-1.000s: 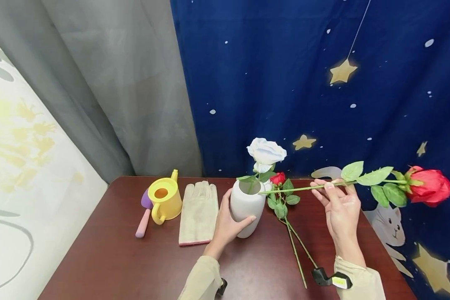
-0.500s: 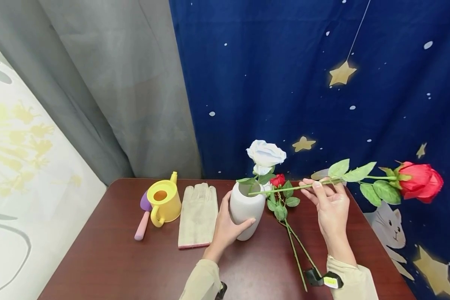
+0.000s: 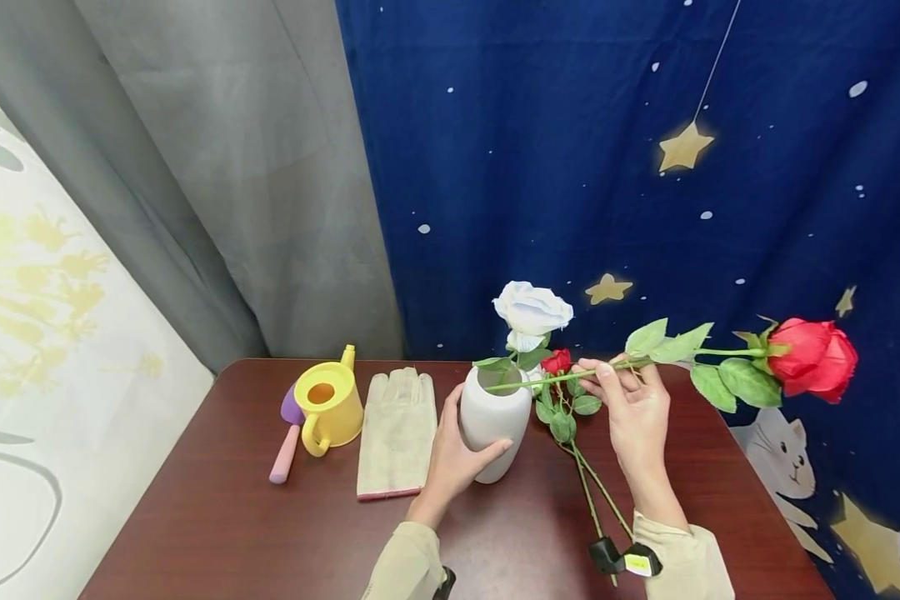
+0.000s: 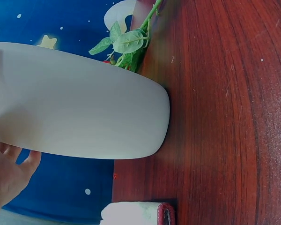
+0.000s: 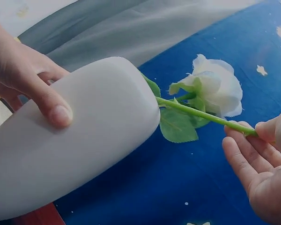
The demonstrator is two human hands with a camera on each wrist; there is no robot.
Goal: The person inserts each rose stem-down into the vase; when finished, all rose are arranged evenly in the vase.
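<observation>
A white vase (image 3: 494, 427) stands on the table with a white rose (image 3: 532, 308) in it. My left hand (image 3: 453, 454) grips the vase around its left side, thumb across the front; in the right wrist view the left thumb (image 5: 61, 115) presses on its wall. Pinched between the thumb and fingers of my right hand (image 3: 636, 412) is the stem of a red rose (image 3: 813, 360). That rose lies nearly level, its bloom out to the right. The stem's lower end overlaps the vase mouth, and in the right wrist view the stem (image 5: 201, 114) reaches the rim.
Right of the vase, another red rose (image 3: 557, 361) lies on the table, its leaves and crossed stems (image 3: 587, 483) running toward the front. Left of the vase are a work glove (image 3: 397, 433), a yellow watering can (image 3: 332, 404) and a purple-and-pink toy trowel (image 3: 287, 450).
My right hand has moved left with the red rose, bringing the stem's end from the vase's right rim over its mouth. The left hand stays on the vase.
</observation>
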